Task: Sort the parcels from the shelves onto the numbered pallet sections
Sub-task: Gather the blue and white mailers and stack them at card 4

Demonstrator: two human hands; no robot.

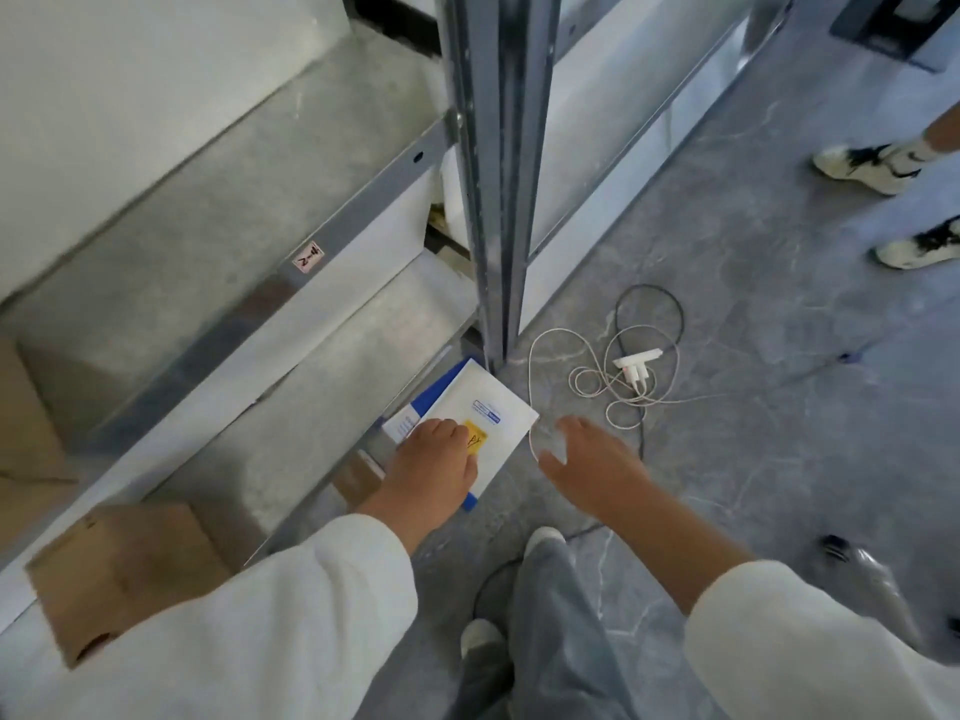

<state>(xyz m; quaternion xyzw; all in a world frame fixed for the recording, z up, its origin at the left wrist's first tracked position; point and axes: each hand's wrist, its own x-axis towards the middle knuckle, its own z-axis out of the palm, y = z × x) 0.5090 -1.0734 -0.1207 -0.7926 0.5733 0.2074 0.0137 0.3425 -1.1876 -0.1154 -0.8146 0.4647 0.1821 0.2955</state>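
Sleeves: white, one on each forearm, the left sleeve (291,615) and the right sleeve (810,641) fill the bottom of the view.
Legs: grey trousers (556,641) and pale shoe tips stand on the floor (753,356) between the two arms.
Left hand (439,470): clenched on the parcel, knuckles up, fingers curled over its near left part and half covering the sticker.
Right hand (597,459): released, fingers spread and holding nothing, just beside the parcel's right corner; blur hides whether a fingertip touches it.
Parcel (493,413): flat white box with blue edges and a yellow sticker (477,438), tilted, sticking out below the lowest shelf at the foot of the post; whether it rests on the floor I cannot tell.
Post (498,200): grey metal upright of the racking, running from the top of the view down to the floor just behind the parcel.
Lowest shelf (322,397): pale metal board, slanting across the left side.
Cardboard box (124,563): brown, on the shelf edge beside the left sleeve.
Small brown box (358,478): under the shelf, just left of the left wrist.
Shelf label (306,258): small white tag with red print on the beam above.
Cables: a white cable (597,376) coils on the floor around a white power strip (636,360), right of the parcel.
Another person: two white and black shoes (862,166) at the upper right, well apart from the hands.
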